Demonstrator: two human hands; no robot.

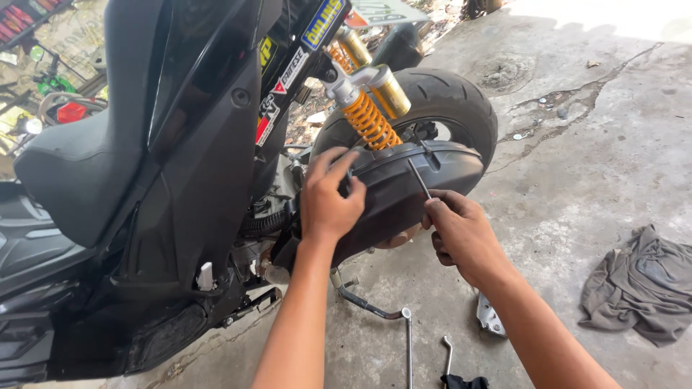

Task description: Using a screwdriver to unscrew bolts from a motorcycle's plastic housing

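Left hand (330, 198) is closed over the front edge of the black plastic rear mudguard (404, 180), fingers curled onto its top lip, thumb side down. Right hand (461, 234) is wrapped in a fist around the handle of a thin-shafted screwdriver (419, 179); the shaft angles up and left, tip meeting the mudguard's upper surface just below the yellow shock spring (369, 119).

The mudguard sits over the rear tyre (450, 97), between the shock and the wheel, on the black scooter (180, 144), which fills the left of the view. Seat (79, 166) at far left, side panel beside it.

Concrete floor (577, 180), cracked and stained. On it: a crumpled grey rag (641, 284) well to the right, a small metal bracket (490, 317) just under the right forearm, a long L-shaped metal tool (408, 346) near the bottom edge, another bent metal tool (447, 353) beside it, and a bit of black cloth (465, 381) at the edge. The stand (364, 302) angles down to the floor beneath the hands.
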